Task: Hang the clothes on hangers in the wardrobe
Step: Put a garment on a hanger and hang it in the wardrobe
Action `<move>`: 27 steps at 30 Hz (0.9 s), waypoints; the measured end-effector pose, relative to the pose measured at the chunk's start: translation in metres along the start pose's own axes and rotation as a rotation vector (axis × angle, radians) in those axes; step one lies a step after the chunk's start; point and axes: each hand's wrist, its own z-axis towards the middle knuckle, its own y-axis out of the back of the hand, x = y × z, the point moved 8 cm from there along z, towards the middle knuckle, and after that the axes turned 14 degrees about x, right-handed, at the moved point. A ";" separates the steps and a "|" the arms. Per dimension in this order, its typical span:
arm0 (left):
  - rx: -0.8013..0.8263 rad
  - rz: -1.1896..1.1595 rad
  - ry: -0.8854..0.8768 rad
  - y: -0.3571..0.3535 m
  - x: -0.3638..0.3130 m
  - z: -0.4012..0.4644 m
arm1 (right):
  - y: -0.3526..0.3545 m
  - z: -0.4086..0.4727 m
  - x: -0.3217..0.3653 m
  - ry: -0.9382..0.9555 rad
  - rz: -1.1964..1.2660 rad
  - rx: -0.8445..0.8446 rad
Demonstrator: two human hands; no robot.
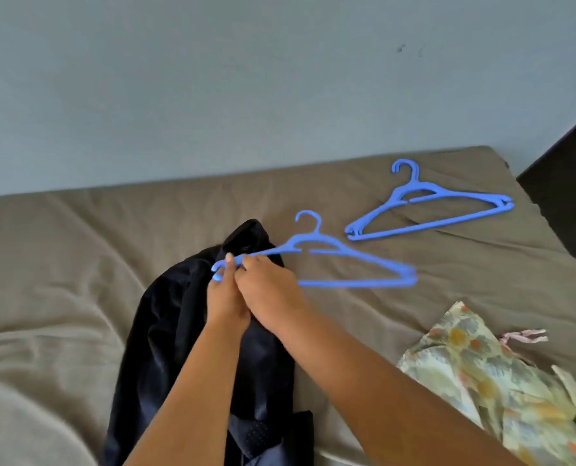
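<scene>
- The left hand (224, 299) and the right hand (270, 290) meet at the left end of a blue plastic clothes hanger (317, 260). The fingers (229, 264) of both hands are curled closed and pinch that end of the hanger; whether they also catch cloth I cannot tell.
- The hanger end sits over the upper part of a dark navy garment (179, 348) that lies crumpled lengthwise on the bed; the rest of the hanger reaches out to the right, its hook pointing away toward the wall.
- The step in hand looks like feeding the hanger arm into the garment's shoulder. To do it well, one hand should open the neck or shoulder while the other slides the arm in, then seat the second shoulder so the cloth hangs evenly.
- A second blue plastic hanger (431, 203) lies unused farther right, near the mattress corner.
- A pale floral-print garment (481, 371) waits at the lower right, a pink clothespin (525, 336) just beside it.
- Everything rests on a bed with a rumpled grey-brown sheet (78, 264), set against a plain grey-blue wall (212, 79). Dark furniture (569, 183) stands at the right edge; no wardrobe is clearly in view.
</scene>
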 end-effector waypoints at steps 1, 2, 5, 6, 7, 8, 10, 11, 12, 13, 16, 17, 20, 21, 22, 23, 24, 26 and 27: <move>-0.041 0.079 -0.088 0.018 -0.015 -0.007 | 0.023 -0.005 0.007 0.036 -0.067 -0.170; -0.036 0.100 -0.158 0.031 -0.027 -0.011 | 0.037 -0.009 0.005 0.082 -0.151 -0.254; 0.139 0.034 -0.150 0.059 -0.040 -0.019 | 0.022 0.009 -0.045 0.008 -0.256 0.140; 0.212 0.025 -0.128 0.063 -0.042 -0.021 | 0.009 0.009 -0.057 -0.004 -0.284 0.341; 0.267 0.020 -0.088 0.067 -0.041 -0.020 | -0.005 0.009 -0.066 -0.015 -0.274 0.494; 0.315 0.052 -0.061 0.067 -0.041 -0.019 | -0.011 0.008 -0.071 -0.024 -0.224 0.551; 0.333 0.071 -0.052 0.065 -0.043 -0.014 | -0.009 0.006 -0.073 -0.027 -0.105 0.517; 0.260 -0.023 -0.019 0.066 -0.039 -0.005 | -0.001 0.005 -0.079 -0.056 -0.097 0.446; 0.161 -0.094 -0.003 0.069 -0.036 0.007 | 0.013 0.003 -0.087 -0.096 -0.111 0.355; 0.009 -0.074 0.006 0.075 -0.035 0.019 | 0.029 0.002 -0.096 -0.133 -0.132 0.248; -0.145 0.860 0.047 0.075 -0.039 0.060 | 0.074 -0.002 -0.117 -0.239 -0.106 -0.010; -0.134 1.168 0.084 0.070 -0.034 0.072 | 0.084 -0.001 -0.118 -0.251 -0.081 -0.055; -0.064 1.285 0.008 0.052 -0.044 0.080 | 0.114 -0.008 -0.109 -0.306 -0.062 -0.235; -0.072 1.169 -0.036 0.049 -0.055 0.074 | 0.125 -0.012 -0.105 -0.337 -0.050 -0.302; -0.088 1.045 -0.057 0.047 -0.067 0.065 | 0.134 -0.018 -0.101 -0.360 -0.021 -0.365; -0.107 0.885 -0.062 0.048 -0.079 0.055 | 0.143 -0.023 -0.097 -0.370 0.003 -0.424; -0.116 0.715 -0.070 0.047 -0.090 0.041 | 0.149 -0.028 -0.092 -0.373 0.035 -0.466; -0.095 0.553 -0.084 0.036 -0.118 0.002 | 0.170 -0.044 -0.076 -0.386 0.170 -0.543; -0.062 0.637 -0.112 0.026 -0.135 -0.017 | 0.178 -0.051 -0.071 -0.409 0.301 -0.566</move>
